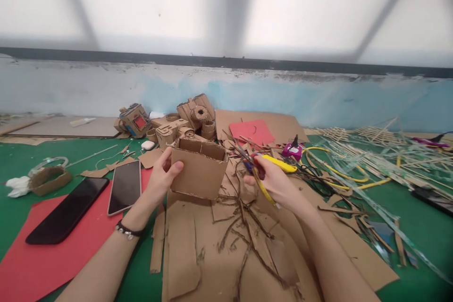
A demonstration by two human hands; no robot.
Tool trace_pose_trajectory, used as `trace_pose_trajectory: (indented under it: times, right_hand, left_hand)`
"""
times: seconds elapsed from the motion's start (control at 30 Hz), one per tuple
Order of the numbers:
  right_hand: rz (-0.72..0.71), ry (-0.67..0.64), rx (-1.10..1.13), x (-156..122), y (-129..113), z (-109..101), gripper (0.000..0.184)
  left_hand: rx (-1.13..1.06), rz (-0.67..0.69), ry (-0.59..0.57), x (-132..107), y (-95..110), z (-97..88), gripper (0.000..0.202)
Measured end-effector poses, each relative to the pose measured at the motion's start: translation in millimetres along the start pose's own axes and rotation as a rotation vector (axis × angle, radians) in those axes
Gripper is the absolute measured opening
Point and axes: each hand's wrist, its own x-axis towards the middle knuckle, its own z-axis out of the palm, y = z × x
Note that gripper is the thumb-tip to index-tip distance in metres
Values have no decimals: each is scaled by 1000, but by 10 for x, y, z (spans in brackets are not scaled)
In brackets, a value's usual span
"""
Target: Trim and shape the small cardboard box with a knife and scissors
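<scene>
My left hand (162,175) grips the left side of an open cardboard box (200,167), holding it tilted above the cardboard scraps. My right hand (274,181) is closed on yellow-handled scissors (272,166), their blades pointing left toward the box's right edge. Thin cardboard strips (244,231) lie under both hands on a large cardboard sheet (219,264).
Two phones (124,187) (67,210) lie on a red sheet (42,255) at left. Cardboard models (177,125) stand at the back, beside a red card (252,131). A pink glue gun (292,150), yellow cable and wooden sticks (375,151) clutter the green table's right side.
</scene>
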Motion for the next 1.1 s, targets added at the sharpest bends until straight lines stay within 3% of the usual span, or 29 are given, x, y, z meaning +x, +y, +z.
trace_pose_trajectory:
  times: [0.13, 0.33, 0.57, 0.9, 1.1]
  right_hand:
    - [-67, -112, -40, -69, -72, 4, 50]
    - [-25, -187, -41, -110, -149, 30, 51]
    - [-60, -144, -174, -112, -141, 53, 55]
    - [8, -99, -546, -113, -110, 30, 49]
    - [-68, -115, -486, -139, -185, 61, 48]
  left_hand:
    - [4, 0, 55, 16, -15, -117, 105]
    - [3, -49, 137, 15, 3, -206, 113]
    - [52, -40, 15, 3, 66, -148, 113]
    - [71, -59, -5, 48, 81, -170, 105]
    - [169, -28, -50, 33, 179, -202, 93]
